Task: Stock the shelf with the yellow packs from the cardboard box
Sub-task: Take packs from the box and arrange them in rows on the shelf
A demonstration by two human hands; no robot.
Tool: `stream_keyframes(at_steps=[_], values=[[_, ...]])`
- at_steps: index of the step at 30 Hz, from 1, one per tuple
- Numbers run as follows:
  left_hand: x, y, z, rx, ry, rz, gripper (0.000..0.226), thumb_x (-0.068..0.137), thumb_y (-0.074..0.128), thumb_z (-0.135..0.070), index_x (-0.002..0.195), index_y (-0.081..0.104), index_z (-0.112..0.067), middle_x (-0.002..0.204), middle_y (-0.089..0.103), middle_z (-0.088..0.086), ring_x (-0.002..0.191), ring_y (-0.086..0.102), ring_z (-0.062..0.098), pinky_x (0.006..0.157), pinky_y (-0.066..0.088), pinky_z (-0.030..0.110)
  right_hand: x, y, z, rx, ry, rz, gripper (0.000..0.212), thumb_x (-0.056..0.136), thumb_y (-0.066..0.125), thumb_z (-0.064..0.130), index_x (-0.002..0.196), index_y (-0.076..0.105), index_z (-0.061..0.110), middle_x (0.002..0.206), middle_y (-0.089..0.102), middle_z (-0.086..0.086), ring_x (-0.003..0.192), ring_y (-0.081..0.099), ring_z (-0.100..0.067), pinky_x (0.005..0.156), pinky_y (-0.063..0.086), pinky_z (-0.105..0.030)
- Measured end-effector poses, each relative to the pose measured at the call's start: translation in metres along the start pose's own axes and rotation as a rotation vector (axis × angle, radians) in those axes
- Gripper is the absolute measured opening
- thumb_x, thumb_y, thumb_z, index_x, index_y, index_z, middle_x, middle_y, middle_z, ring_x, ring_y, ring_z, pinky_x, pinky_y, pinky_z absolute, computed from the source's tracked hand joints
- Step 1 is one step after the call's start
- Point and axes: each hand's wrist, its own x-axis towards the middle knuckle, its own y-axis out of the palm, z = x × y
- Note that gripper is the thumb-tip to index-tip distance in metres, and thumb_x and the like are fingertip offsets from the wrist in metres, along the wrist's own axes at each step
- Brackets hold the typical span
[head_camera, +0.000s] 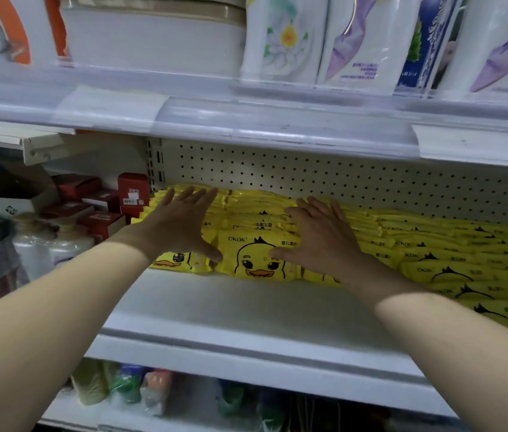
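The packs point(255, 260) lie in overlapping rows on the shelf point(230, 307) beneath the left fingers point(190, 196) and right fingers point(313, 208), more rows stretching right of the right fingers, small boxes point(132, 191) left of the left fingers, a pegboard wall point(308, 169) behind both.

White metal shelf point(215, 307), middle level, perforated back panel point(308, 169) behind it. Yellow packs point(255, 260) with duck print lie flat on the shelf in overlapping rows, from left of centre out to the right edge, reaching back to the panel. The front strip of the shelf is bare white in the middle; on the right the packs come nearer the front. Neighbouring bay on the left: red boxes point(132, 191) stacked, white bottles point(68, 244) in front of them. Upper shelf point(246, 120) carries upright white packs with flower prints point(280, 42). Lower shelf point(202, 416) holds blurred packages point(124, 385), type unclear.
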Motion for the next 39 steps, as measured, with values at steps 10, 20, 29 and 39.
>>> stream_keyframes(at_steps=[10, 20, 29, 39], values=[[-0.058, -0.037, -0.084, -0.306, -0.045, -0.062, 0.11, 0.068, 0.078, -0.062, 0.155, 0.019, -0.028, 0.16, 0.021, 0.007, 0.147, 0.016, 0.031, 0.117, 0.025, 0.045, -0.094, -0.064, -0.021, 0.137, 0.264, 0.051, 0.08, 0.081, 0.071, 0.055, 0.149, 0.035, 0.035, 0.159, 0.03, 0.005, 0.145, 0.03, -0.022, 0.115, 0.034, -0.038], [-0.12, -0.046, -0.198, -0.409, 0.049, -0.062, 0.09, 0.075, 0.066, -0.069, 0.142, 0.041, -0.014, 0.137, 0.05, 0.014, 0.127, 0.045, 0.032, 0.1, 0.046, 0.043, -0.219, -0.112, -0.061, 0.091, 0.46, 0.011, 0.084, 0.082, 0.068, 0.061, 0.149, 0.034, 0.024, 0.145, 0.046, -0.005, 0.128, 0.05, -0.027, 0.096, 0.05, -0.042], [-0.11, -0.036, -0.297, -0.248, -0.02, -0.031, 0.086, 0.077, 0.055, -0.077, 0.137, 0.045, -0.017, 0.137, 0.05, 0.011, 0.125, 0.046, 0.033, 0.101, 0.042, 0.046, -0.26, -0.113, -0.16, 0.022, 0.428, 0.043, 0.083, 0.082, 0.065, 0.065, 0.148, 0.037, 0.023, 0.144, 0.048, -0.006, 0.13, 0.047, -0.027, 0.103, 0.046, -0.042], [-0.05, -0.008, -0.378, -0.204, 0.08, 0.108, 0.125, 0.065, 0.068, -0.077, 0.157, -0.002, -0.029, 0.165, -0.006, -0.004, 0.15, -0.015, 0.016, 0.122, -0.006, 0.047, -0.235, -0.092, -0.243, -0.008, 0.234, 0.203, 0.084, 0.08, 0.064, 0.069, 0.15, 0.036, 0.031, 0.159, 0.033, -0.002, 0.145, 0.032, -0.027, 0.119, 0.027, -0.046]])
